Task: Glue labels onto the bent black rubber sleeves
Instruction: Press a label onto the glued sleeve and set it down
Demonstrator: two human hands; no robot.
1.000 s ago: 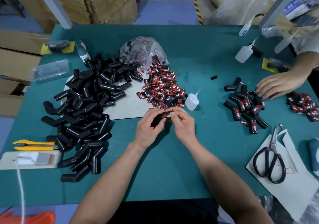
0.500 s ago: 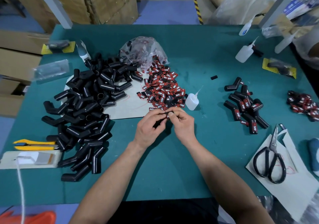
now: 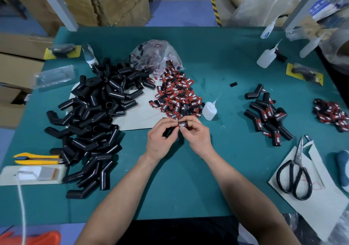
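Both my hands hold one bent black rubber sleeve point(image 3: 168, 132) above the table's middle. My left hand point(image 3: 160, 141) grips its lower arm. My right hand point(image 3: 198, 137) pinches the upper arm, where a red "TAPER" label point(image 3: 181, 125) lies face up between the fingertips. A big heap of unlabelled sleeves point(image 3: 90, 116) lies at the left. Loose red labels point(image 3: 177, 95) spill from a plastic bag point(image 3: 154, 57) just beyond my hands. A small glue bottle point(image 3: 209, 110) stands beside them. Labelled sleeves point(image 3: 268, 114) are piled at the right.
Black scissors point(image 3: 294, 175) lie on white paper at the right. A yellow utility knife point(image 3: 35, 158) and a white power strip point(image 3: 32, 175) sit at the left edge. A second glue bottle point(image 3: 267, 56) and another label pile point(image 3: 332, 114) are at the far right. Cardboard boxes stand behind.
Another person's hand at the right sleeve pile has left the view. My hands turned the sleeve slightly, and the label's face shows again between my fingers.
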